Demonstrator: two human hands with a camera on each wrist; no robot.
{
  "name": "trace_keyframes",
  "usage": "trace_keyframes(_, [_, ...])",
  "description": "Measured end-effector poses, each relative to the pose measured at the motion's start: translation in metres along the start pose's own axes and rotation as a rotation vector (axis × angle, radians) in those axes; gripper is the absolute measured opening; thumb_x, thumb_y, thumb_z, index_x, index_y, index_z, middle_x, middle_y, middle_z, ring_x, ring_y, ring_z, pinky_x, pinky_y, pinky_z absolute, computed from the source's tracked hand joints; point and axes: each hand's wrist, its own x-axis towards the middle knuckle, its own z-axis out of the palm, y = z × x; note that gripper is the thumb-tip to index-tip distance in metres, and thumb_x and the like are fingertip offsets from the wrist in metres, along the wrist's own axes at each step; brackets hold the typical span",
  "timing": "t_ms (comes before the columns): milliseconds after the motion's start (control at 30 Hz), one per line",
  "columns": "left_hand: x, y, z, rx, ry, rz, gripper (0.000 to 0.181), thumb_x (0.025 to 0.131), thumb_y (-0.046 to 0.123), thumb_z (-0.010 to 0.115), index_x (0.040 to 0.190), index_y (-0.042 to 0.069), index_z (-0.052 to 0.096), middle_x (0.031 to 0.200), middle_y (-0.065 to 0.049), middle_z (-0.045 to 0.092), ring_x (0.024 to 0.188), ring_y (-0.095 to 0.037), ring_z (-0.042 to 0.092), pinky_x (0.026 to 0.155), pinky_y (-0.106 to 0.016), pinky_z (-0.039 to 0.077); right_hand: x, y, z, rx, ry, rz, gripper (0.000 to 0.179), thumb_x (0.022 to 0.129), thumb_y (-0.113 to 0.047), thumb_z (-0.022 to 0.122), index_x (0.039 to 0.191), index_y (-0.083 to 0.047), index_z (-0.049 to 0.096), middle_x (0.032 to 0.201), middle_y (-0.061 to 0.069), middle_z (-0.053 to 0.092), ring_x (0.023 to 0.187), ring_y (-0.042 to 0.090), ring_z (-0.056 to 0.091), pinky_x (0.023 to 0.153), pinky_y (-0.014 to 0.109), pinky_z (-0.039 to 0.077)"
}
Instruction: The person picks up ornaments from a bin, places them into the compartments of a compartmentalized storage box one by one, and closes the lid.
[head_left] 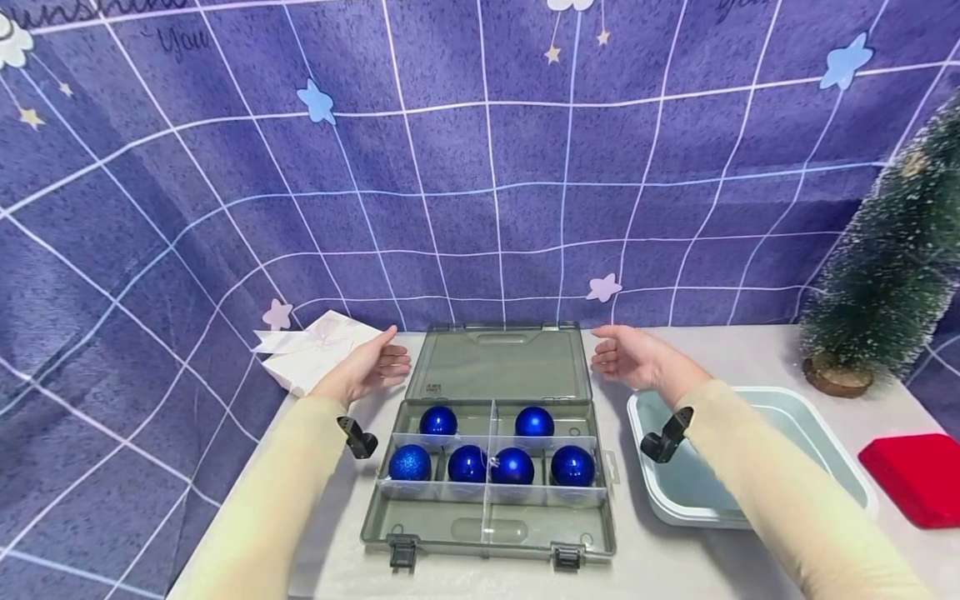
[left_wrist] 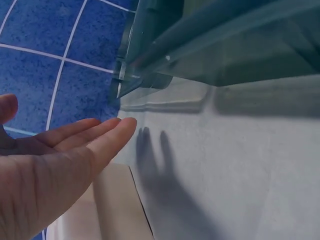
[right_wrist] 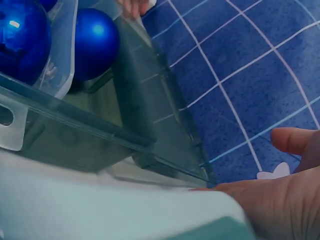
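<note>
The fingers [head_left: 392, 360] of the left hand [head_left: 367, 367] are extended and relaxed, palm turned inward, holding nothing; they sit just beside the left edge of the raised lid [head_left: 498, 364] of the grey organiser case [head_left: 491, 525]. The fingers [head_left: 611, 350] of the right hand [head_left: 633, 357] are likewise extended and loose, gripping nothing, just beside the right edge of the same lid. From the head view, contact with the lid cannot be confirmed for either hand. The case stands open on the white surface [head_left: 675, 567], centred between both forearms, lid tilted back toward the purple grid backdrop [head_left: 480, 167]. Six blue baubles [head_left: 513, 466] occupy its divided compartments: two in the rear row, four in the middle row; the front row holds none. The left wrist view shows the left hand's straight fingers [left_wrist: 107, 135] apart from the lid corner [left_wrist: 150, 55], with their shadow on the surface, a gap the head view does not resolve. The right wrist view shows the right palm [right_wrist: 280, 205] close by the lid's corner, two baubles [right_wrist: 95, 42] behind the translucent wall, and the left fingertips beyond the lid. Only the head view shows the white gift box [head_left: 311, 354] behind the left hand, the pale blue tub [head_left: 757, 508] under the right forearm, the red box [head_left: 915, 479] and the small frosted tree [head_left: 888, 258] at far right.
</note>
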Motion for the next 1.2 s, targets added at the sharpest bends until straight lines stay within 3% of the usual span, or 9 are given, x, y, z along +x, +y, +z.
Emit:
trace_keyframes(167, [0.002,0.002,0.006,-0.006,-0.007,-0.029,0.086,0.107,0.055,0.027,0.152,-0.018,0.02,0.154,-0.04,0.028,0.143,-0.047,0.032,0.117,-0.051,0.028,0.005,0.003,0.003,-0.003,-0.047,0.035,0.074,0.106,-0.028,0.027,0.152,0.018,-0.008,0.161,0.038,-0.004,0.152,0.044,0.0,0.122,0.047,0.005])
trace_keyframes(400, [0.005,0.002,0.011,-0.061,-0.003,-0.05,0.088,0.107,0.056,0.027,0.152,-0.019,0.019,0.154,-0.039,0.027,0.141,-0.045,0.033,0.117,-0.05,0.028,0.008,0.003,0.01,0.029,-0.026,0.037,0.074,0.105,-0.026,0.028,0.153,0.018,-0.008,0.162,0.038,-0.007,0.152,0.043,-0.003,0.122,0.046,0.004])
trace_keyframes(600, [0.006,0.003,0.011,-0.153,0.027,-0.075,0.092,0.105,0.06,0.031,0.152,-0.018,0.02,0.151,-0.036,0.032,0.136,-0.041,0.041,0.117,-0.049,0.028,0.006,0.003,0.012,0.056,0.018,0.028,0.071,0.105,-0.025,0.03,0.155,0.015,-0.002,0.163,0.035,-0.001,0.153,0.042,0.001,0.122,0.047,0.004])
trace_keyframes(733, [0.001,0.009,0.01,-0.233,0.01,-0.062,0.092,0.105,0.059,0.033,0.153,-0.018,0.017,0.151,-0.037,0.031,0.133,-0.038,0.045,0.118,-0.048,0.027,0.0,0.002,0.012,0.049,0.018,-0.009,0.069,0.106,-0.024,0.029,0.155,0.015,-0.001,0.164,0.032,0.001,0.153,0.041,0.003,0.122,0.05,0.003])
trace_keyframes(867, [-0.006,0.017,0.008,-0.262,-0.029,-0.034,0.091,0.105,0.059,0.031,0.155,-0.016,0.014,0.157,-0.038,0.023,0.14,-0.039,0.039,0.119,-0.047,0.025,-0.008,-0.002,0.011,0.037,0.02,-0.063,0.047,0.106,-0.023,0.03,0.139,0.01,0.035,0.154,0.027,0.03,0.152,0.038,0.012,0.121,0.054,0.001])
trace_keyframes(967, [-0.013,0.025,0.005,-0.257,-0.061,0.001,0.089,0.106,0.058,0.028,0.156,-0.015,0.011,0.16,-0.036,0.017,0.147,-0.041,0.028,0.119,-0.047,0.021,-0.015,-0.006,0.011,0.028,0.032,-0.102,0.036,0.106,-0.024,0.031,0.131,0.001,0.042,0.149,0.022,0.036,0.15,0.036,0.019,0.121,0.055,0.001])
trace_keyframes(1033, [-0.018,0.031,0.004,-0.24,-0.081,0.028,0.088,0.106,0.057,0.027,0.156,-0.014,0.011,0.161,-0.036,0.015,0.148,-0.042,0.024,0.12,-0.047,0.02,-0.02,-0.008,0.012,0.015,0.018,-0.122,0.049,0.107,-0.024,0.03,0.146,0.006,0.033,0.159,0.025,0.026,0.151,0.036,0.017,0.121,0.055,0.0])
trace_keyframes(1100, [-0.024,0.036,0.002,-0.22,-0.086,0.051,0.087,0.107,0.056,0.027,0.156,-0.015,0.012,0.161,-0.036,0.016,0.148,-0.043,0.025,0.12,-0.047,0.02,-0.025,-0.011,0.014,0.007,0.002,-0.137,0.061,0.107,-0.023,0.028,0.157,0.009,0.015,0.166,0.026,0.013,0.153,0.037,0.013,0.121,0.054,0.0])
trace_keyframes(1200, [-0.034,0.044,0.0,-0.164,-0.082,0.082,0.086,0.107,0.054,0.029,0.155,-0.016,0.015,0.159,-0.036,0.022,0.143,-0.041,0.037,0.119,-0.047,0.023,-0.032,-0.015,0.016,-0.014,-0.036,-0.161,0.066,0.107,-0.024,0.026,0.158,0.01,0.001,0.166,0.028,0.004,0.153,0.038,0.007,0.121,0.054,-0.002])
